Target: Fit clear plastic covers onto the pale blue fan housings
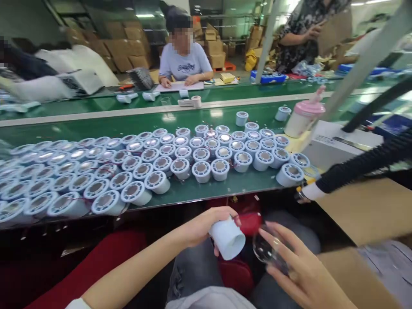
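Note:
My left hand (201,225) grips a white cylindrical housing (228,238) over my lap, its closed end tilted toward my right hand. My right hand (298,268) holds a clear round dome cover (267,249) a short way to the right of the housing; the two parts are apart. Both hands sit below the near edge of the green bench (225,182). On the bench, several rows of the same white housings (180,165) with shiny round inserts stand side by side, open ends up.
A co-worker's black sleeve (363,165) reaches in from the right toward a housing (289,175) at the bench edge. A pink-lidded bottle (304,118) and a white box (341,143) stand at right. A cardboard box (363,210) is beside my knee. Another person sits across the belt.

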The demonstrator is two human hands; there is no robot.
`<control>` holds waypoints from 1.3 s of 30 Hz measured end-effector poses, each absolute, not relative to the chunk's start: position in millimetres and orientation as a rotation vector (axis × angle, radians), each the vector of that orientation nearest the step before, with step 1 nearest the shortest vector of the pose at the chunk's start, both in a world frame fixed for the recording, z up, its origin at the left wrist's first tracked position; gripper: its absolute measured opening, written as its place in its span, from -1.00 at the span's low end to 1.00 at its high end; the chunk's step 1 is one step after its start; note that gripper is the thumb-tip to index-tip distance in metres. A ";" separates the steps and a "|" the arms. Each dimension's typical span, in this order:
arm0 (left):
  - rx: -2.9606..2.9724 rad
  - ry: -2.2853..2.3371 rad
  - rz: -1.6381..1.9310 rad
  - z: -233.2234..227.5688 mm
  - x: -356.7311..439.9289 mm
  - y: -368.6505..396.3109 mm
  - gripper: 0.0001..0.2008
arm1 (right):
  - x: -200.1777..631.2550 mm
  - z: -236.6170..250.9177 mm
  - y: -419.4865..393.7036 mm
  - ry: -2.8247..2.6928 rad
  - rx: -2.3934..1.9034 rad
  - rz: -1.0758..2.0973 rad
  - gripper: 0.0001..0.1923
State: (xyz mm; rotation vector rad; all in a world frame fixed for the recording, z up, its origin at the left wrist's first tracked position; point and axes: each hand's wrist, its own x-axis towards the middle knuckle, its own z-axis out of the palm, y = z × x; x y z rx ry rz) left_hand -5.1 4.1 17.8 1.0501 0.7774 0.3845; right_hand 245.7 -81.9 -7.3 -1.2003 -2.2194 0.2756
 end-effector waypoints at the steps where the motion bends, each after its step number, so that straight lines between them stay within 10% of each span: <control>1: 1.111 0.736 0.281 16.1 2.8 5.6 -0.64 | 239.6 -5.4 -78.7 -2.244 -1.233 0.214 -0.55; 9: 1.817 0.869 0.327 32.7 21.3 6.4 -0.80 | 232.0 5.4 -65.2 -2.031 -1.438 0.896 -0.96; 15: 1.817 0.838 0.598 2.0 23.8 -2.1 -0.36 | 233.7 9.7 -72.0 -1.691 -1.394 1.166 -0.79; 27: 1.749 0.548 0.441 -6.9 25.4 -0.1 -0.31 | 242.0 -1.0 -66.6 -0.935 -1.271 1.472 -0.73; 32: 1.440 0.610 0.440 -6.7 29.0 -8.3 -0.39 | 245.1 -2.6 -71.8 -1.233 -1.197 1.359 -0.91; 39: 1.153 0.592 0.415 -2.9 29.3 -15.2 -0.36 | 250.1 -2.5 -86.0 -1.758 -1.337 0.889 -0.61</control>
